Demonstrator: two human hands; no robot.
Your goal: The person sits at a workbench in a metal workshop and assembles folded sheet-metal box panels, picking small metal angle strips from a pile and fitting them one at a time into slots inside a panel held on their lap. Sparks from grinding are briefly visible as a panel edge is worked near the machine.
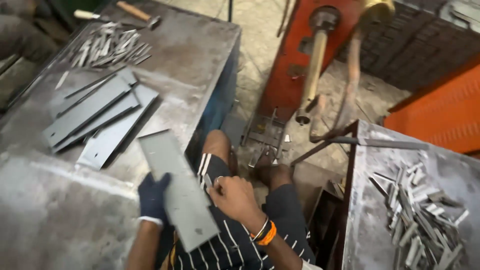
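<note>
The left hand (152, 199), in a dark blue glove with a pale cuff, has its fingers (159, 184) curled upward and clamped, thumb set beside them. The left forearm is bare below the cuff. The bare right hand (234, 196) is closed too, with a ring on one finger (218, 179) and orange and black bands around the wrist below the knuckles.

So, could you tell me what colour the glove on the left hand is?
Dark blue glove, white at the cuff; head view.
</note>
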